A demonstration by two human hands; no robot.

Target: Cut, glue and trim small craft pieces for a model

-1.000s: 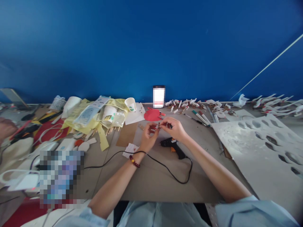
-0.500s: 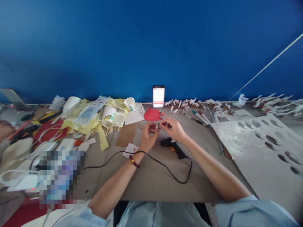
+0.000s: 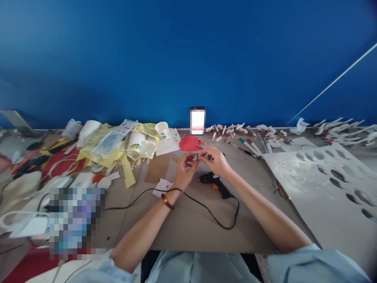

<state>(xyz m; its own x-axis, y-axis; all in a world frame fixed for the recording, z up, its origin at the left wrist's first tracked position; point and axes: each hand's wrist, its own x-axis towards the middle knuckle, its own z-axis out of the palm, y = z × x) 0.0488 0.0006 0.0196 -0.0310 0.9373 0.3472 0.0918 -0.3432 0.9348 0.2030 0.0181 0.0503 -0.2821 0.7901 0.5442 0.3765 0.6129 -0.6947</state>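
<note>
Both hands meet above the middle of the table, fingertips pinched together around a small whitish piece (image 3: 195,157) whose kind is too small to make out. My left hand (image 3: 186,169) is closed on it from the left, with a beaded bracelet on the wrist. From the right, the thumb and forefinger of my right hand (image 3: 215,160) pinch at the same spot. A black glue gun (image 3: 218,184) lies on the table just below my right hand, its cord running left under my left forearm. Behind the fingers lies a red paper piece (image 3: 190,143).
A phone (image 3: 198,121) stands against the blue wall. Small white bird-like figures (image 3: 229,129) line the back right, near several markers (image 3: 250,147). At right lies a white sheet with oval holes (image 3: 321,177). Yellow packaging (image 3: 100,145), a paper cup (image 3: 162,130) and cables crowd the left.
Very little differs. Both hands stay in nearly the same place, with only slight finger movement around the small piece.
</note>
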